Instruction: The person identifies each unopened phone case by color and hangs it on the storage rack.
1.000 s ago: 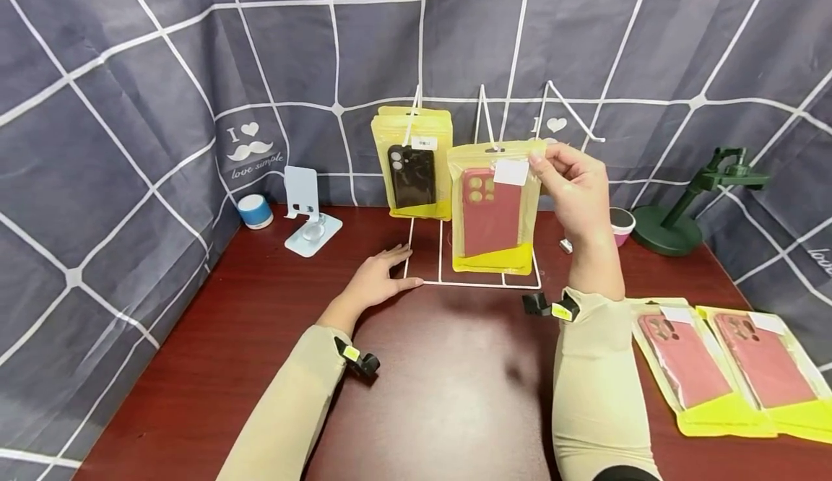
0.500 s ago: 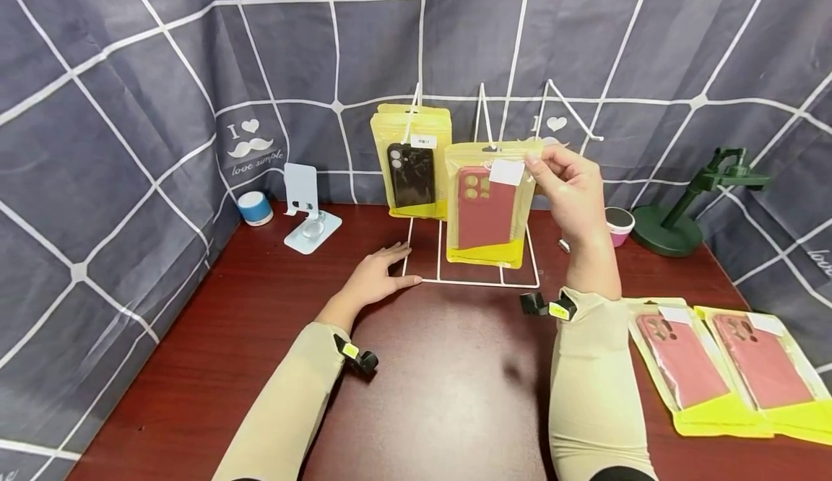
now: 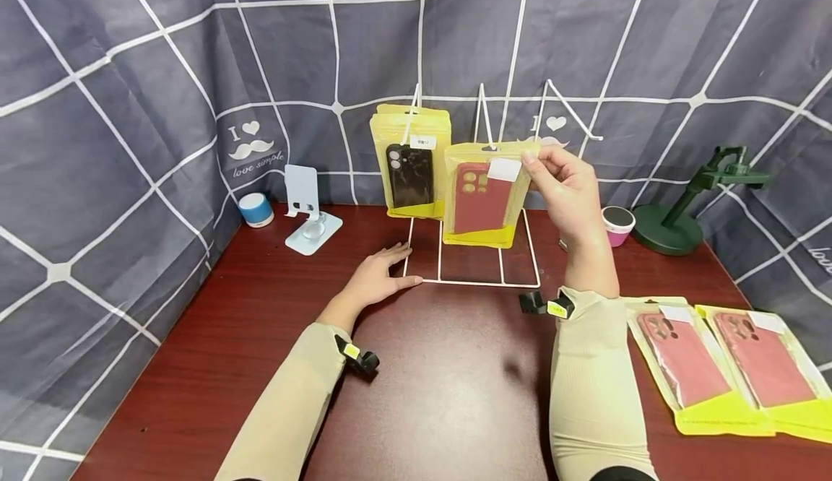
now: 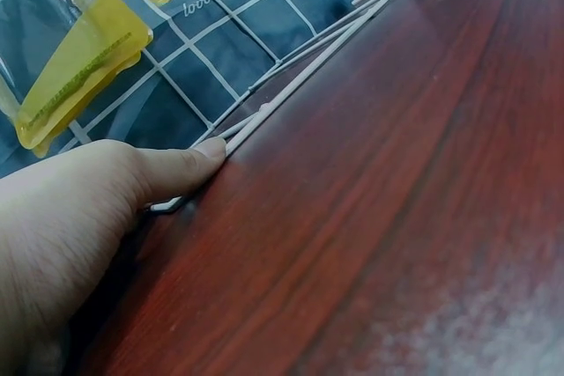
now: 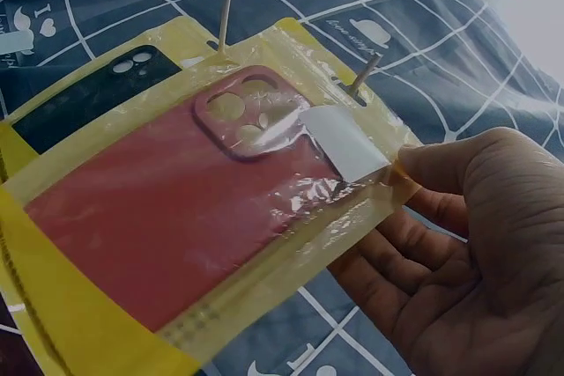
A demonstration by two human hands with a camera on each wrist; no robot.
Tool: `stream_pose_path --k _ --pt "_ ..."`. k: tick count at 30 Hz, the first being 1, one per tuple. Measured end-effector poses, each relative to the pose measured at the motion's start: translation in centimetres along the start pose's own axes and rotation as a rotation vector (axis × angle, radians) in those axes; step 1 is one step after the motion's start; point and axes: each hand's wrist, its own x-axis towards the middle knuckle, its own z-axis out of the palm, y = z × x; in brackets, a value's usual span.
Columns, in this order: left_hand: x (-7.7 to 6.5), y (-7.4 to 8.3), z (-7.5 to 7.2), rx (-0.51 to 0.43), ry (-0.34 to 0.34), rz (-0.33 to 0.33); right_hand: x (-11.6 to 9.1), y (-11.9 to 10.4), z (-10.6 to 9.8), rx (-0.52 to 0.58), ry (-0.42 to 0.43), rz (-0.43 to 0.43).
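Observation:
My right hand (image 3: 570,196) pinches the top right corner of a yellow-edged clear pouch holding a red phone case (image 3: 481,199). A white label sits near the pouch's top. In the right wrist view the tip of a rack prong (image 5: 364,77) shows at the pouch's hang hole. The white wire display rack (image 3: 477,283) stands on the table; a pouch with a black phone case (image 3: 411,176) hangs from its left prong, with another pouch behind. My left hand (image 3: 372,279) rests at the rack base's front left corner, its thumb (image 4: 189,169) pressing the wire, fingers extended along the side.
Two more pouches with red phone cases (image 3: 685,365) lie on the table at the right. A green stand (image 3: 669,228) and a pink-and-white round container (image 3: 617,226) stand behind them. A light blue phone stand (image 3: 312,228) and a blue cylinder (image 3: 256,210) stand at back left.
The right hand has moved the red-case pouch slightly left and back toward the rack, and the pouch's lower edge has risen. The left hand stays on the base.

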Motion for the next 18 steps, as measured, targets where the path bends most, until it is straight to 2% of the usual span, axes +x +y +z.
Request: stream_pose_path --k 13,15,18 --pt "0.0 -0.1 0.09 0.005 -0.005 -0.01 -0.27 0.12 0.2 -0.028 0.027 0.076" --pt "0.05 -0.06 0.05 0.005 -0.005 -0.01 -0.26 0.22 0.1 -0.041 0.009 0.093" --pt "0.1 -0.04 0.09 -0.002 -0.001 -0.013 -0.24 0.49 -0.05 -0.074 -0.078 0.167"
